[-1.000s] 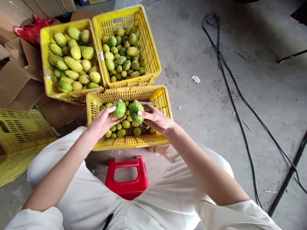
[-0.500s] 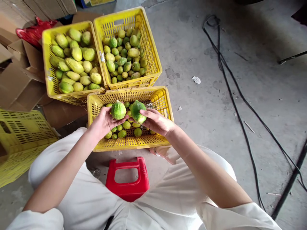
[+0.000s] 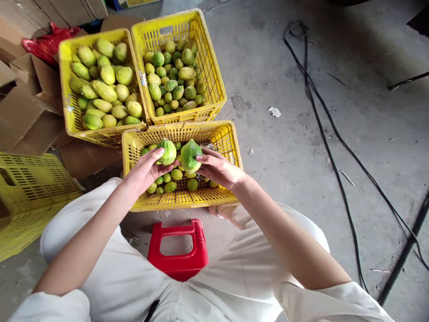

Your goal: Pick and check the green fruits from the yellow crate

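Observation:
My left hand (image 3: 145,168) is closed round a bumpy green citrus fruit (image 3: 167,152), thumb on its side and fingers beneath. In my right hand (image 3: 219,167) is a second green citrus fruit (image 3: 191,155), pointed at the top and paler below. The two fruits are side by side with a small gap, above the near yellow crate (image 3: 181,205). Several smaller green fruits (image 3: 170,186) lie in that crate, partly hidden by my hands and the held fruits.
Behind stand two more yellow crates, one with large yellow-green fruits (image 3: 103,91), the other with smaller ones (image 3: 177,93). A red stool (image 3: 177,268) shows between my legs. Cardboard (image 3: 23,116) and another crate (image 3: 30,188) are left; black cable (image 3: 321,120) lies right.
Both fruits have turned a little in my fingers. The left one has risen slightly, and the right one has shifted slightly left, showing more of its pale side. The crates have not moved.

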Action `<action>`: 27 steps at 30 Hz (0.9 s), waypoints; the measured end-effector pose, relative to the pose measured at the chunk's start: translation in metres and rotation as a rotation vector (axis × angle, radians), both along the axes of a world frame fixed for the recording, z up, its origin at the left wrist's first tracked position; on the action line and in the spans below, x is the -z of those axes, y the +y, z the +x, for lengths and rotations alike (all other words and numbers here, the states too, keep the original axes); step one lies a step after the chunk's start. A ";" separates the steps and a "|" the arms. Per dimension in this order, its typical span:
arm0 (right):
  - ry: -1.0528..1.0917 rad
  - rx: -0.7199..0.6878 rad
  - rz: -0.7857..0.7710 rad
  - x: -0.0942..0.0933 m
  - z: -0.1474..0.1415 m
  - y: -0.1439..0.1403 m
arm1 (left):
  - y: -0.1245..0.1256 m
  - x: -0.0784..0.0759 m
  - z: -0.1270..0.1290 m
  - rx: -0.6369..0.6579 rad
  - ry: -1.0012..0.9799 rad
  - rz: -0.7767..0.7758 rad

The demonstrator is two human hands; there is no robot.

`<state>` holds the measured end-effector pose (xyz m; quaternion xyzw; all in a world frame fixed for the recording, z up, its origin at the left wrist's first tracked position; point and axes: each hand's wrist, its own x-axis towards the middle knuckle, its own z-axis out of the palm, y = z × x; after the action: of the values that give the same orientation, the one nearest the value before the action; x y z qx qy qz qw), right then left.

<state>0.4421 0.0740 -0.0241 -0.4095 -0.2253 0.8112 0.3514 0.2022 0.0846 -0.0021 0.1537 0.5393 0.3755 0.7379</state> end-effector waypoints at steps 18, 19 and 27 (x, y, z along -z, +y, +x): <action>0.009 0.019 -0.010 0.007 0.001 0.000 | -0.002 0.006 -0.006 0.170 -0.037 0.017; 0.011 0.026 -0.002 0.007 0.002 0.000 | -0.002 0.007 -0.007 0.184 -0.043 0.030; -0.029 0.015 -0.030 0.003 0.000 0.000 | -0.003 0.003 -0.001 0.078 0.006 0.022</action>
<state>0.4425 0.0735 -0.0275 -0.4281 -0.2150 0.8058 0.3481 0.2008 0.0820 -0.0054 0.1836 0.5311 0.3519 0.7486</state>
